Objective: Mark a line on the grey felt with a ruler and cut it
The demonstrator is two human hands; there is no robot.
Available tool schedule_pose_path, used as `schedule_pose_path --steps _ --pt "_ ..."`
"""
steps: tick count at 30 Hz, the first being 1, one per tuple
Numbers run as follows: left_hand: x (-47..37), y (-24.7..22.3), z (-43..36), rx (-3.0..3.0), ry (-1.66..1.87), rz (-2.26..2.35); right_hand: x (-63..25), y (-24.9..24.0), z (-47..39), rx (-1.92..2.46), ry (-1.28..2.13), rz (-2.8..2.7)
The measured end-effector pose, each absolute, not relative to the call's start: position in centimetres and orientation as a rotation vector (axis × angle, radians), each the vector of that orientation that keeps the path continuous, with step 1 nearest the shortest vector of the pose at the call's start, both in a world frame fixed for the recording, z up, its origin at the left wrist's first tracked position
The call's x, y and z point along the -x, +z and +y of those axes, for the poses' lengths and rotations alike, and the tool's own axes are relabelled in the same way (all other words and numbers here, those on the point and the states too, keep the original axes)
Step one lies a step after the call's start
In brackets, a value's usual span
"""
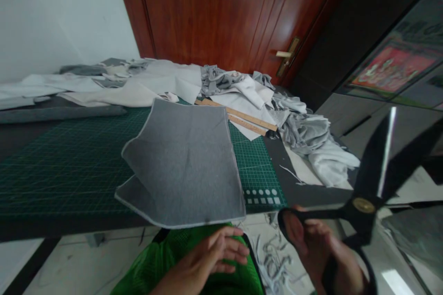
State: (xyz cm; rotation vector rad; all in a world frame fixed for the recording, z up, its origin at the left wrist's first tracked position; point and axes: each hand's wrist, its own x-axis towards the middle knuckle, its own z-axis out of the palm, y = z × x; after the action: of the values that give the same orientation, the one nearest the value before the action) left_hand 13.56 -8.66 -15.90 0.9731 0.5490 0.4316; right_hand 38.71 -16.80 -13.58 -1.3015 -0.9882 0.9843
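Your right hand (323, 246) grips the scissors (362, 205), blades spread; your left hand (214, 251) is empty, fingers loosely parted. Cloth (194, 166) lies on the mat (69, 166), reaching its near edge: probably light, soft, limp. Best pinched at a near corner.

The large black scissors (363, 205) are at the lower right of the frame, with blades spread apart and pointing upward. The grey cloth (190, 161) lies spread in the centre; its edges are pale, and a lower layer shows at its lower left.
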Motion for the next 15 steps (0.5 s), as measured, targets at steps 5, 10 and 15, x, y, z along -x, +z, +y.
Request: schedule_pose_path --steps 5,10,15 --pt "-16.4 -16.1 -8.0 -0.671 0.5 0.735 -35.9 -12.0 -16.4 1.318 1.003 -0.971" --pt "-17.8 -16.3 -8.1 -0.518 0.563 0.832 -37.5 -13.5 -17.7 1.44 1.117 -1.042" --pt "-18.8 -16.7 -8.8 -0.466 0.708 0.872 -38.7 -16.2 -20.0 1.527 1.092 -1.013"
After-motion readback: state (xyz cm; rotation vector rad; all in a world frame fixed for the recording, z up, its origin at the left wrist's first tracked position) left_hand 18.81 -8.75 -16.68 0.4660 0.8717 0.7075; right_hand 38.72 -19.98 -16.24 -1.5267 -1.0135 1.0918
